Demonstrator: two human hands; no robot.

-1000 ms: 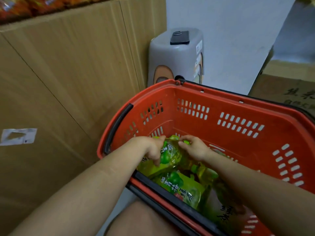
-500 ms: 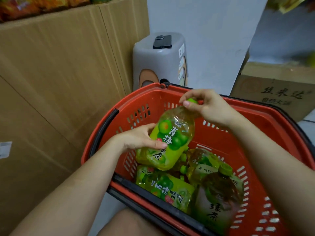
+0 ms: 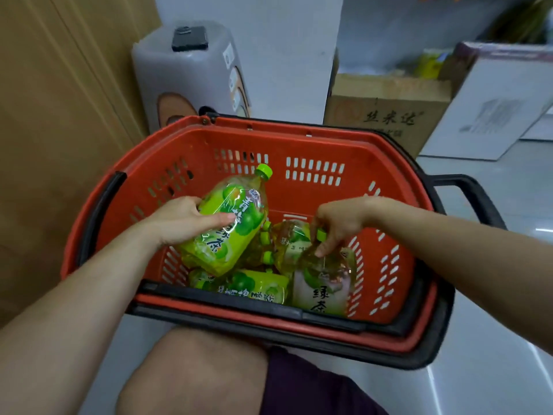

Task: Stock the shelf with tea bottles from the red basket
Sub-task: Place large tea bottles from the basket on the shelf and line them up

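Observation:
The red basket [image 3: 314,139] sits on the floor in front of my knee, with several green-labelled tea bottles lying in it. My left hand [image 3: 179,220] grips the body of one tea bottle [image 3: 230,223], held tilted above the others with its green cap pointing up and away. My right hand [image 3: 341,223] reaches down into the right side of the basket and pinches the neck of a second bottle [image 3: 323,280], just below its green cap. Another bottle [image 3: 251,287] lies along the near wall.
A grey plastic stool [image 3: 191,73] with a black phone [image 3: 189,38] on top stands behind the basket. Large cardboard [image 3: 59,115] fills the left. A printed carton [image 3: 386,112] and a white box [image 3: 493,109] sit at the back right.
My right hand let go of the raised bottle's cap and dropped to the neck of a second bottle in the basket. My left hand alone now holds the first bottle.

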